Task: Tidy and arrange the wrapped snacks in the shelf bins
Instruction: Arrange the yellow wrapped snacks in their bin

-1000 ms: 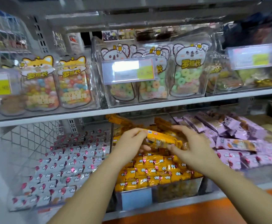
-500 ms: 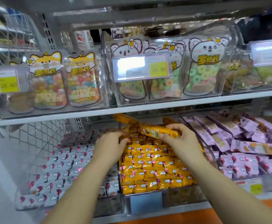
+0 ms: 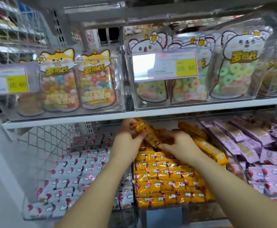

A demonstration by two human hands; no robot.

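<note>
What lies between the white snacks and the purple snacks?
Orange snacks, in the head view; left hand and right hand hold a bar there.

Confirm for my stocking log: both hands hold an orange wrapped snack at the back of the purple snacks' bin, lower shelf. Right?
No. In the head view the left hand and right hand hold the orange wrapped snack at the back of the orange snacks' bin, lower shelf; the purple snacks lie one bin over.

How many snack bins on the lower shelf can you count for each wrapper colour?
White-wrapper bin: 1
Orange-wrapper bin: 1
Purple-wrapper bin: 1
Total: 3 bins in view
</note>
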